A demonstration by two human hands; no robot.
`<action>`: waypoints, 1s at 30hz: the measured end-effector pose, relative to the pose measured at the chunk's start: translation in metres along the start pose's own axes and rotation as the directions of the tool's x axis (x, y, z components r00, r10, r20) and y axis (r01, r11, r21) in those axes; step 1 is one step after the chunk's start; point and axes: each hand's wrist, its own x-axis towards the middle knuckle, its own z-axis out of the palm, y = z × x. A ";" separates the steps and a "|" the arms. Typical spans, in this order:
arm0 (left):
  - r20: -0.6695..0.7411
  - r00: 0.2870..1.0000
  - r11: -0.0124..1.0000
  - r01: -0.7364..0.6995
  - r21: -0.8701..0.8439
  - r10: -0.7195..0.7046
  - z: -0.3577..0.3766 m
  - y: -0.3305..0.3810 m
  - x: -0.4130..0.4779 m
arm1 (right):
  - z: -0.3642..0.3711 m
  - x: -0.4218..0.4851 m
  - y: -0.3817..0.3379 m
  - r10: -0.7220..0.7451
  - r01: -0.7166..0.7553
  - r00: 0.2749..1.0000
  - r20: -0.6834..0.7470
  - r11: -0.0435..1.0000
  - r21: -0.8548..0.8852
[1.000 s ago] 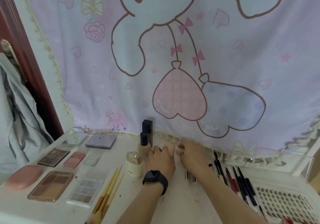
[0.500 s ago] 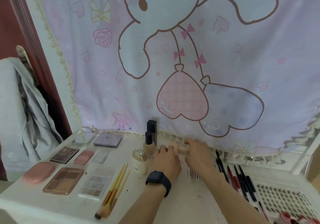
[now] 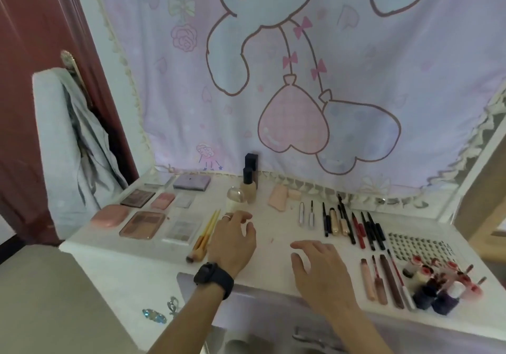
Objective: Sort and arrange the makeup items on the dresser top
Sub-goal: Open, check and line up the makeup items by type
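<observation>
Both hands are free at this moment. My left hand [image 3: 232, 244], watch on the wrist, hovers over the bench [image 3: 276, 225] just right of the brushes [image 3: 204, 234], fingers loose and spread, gripping nothing. My right hand [image 3: 320, 266] hangs near the front edge, fingers relaxed too and just as empty.

The makeup lies in groups across the bench. The palettes [image 3: 142, 225] sit in rows on the left. The bottles [image 3: 249, 189] stand upright at the back. Two pink sponges [image 3: 279, 198] lie touching each other by the curtain hem. The pencils [image 3: 356, 225] run side by side right of centre, with the lash tray [image 3: 419, 246] beyond them. The lip tubes [image 3: 382, 282] line up at the front right, and the nail polish bottles [image 3: 435, 290] are bunched in the corner beside them.

I judge that I am between placements, with the sorting close to done and only tidying left. The loosest group looks to be the nail polish: the bottles crowd together with no clear row, and some seem tilted, though the blur there keeps me from being sure. My next move would be to take the right hand across to that cluster, pick one bottle at a time and set each upright in line, going gently so the neighbours do not topple.
</observation>
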 end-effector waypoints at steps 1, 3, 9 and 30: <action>-0.006 1.000 1.000 0.022 -0.017 -0.022 -0.003 -0.005 -0.001 | 0.005 -0.010 0.002 -0.021 0.021 1.000 0.024 0.999 -0.028; -0.032 0.996 0.995 0.077 -0.067 -0.079 -0.007 -0.012 -0.001 | 0.011 -0.026 0.006 -0.067 0.073 0.995 0.067 0.993 -0.092; -0.052 0.978 0.972 0.194 -0.135 -0.202 -0.005 -0.022 0.015 | 0.028 -0.050 0.016 -0.196 0.174 0.971 -0.137 0.972 -0.158; -0.109 0.990 0.989 0.075 -0.129 -0.089 0.008 -0.005 0.030 | 0.033 -0.050 0.020 -0.202 0.184 0.960 -0.193 0.977 -0.105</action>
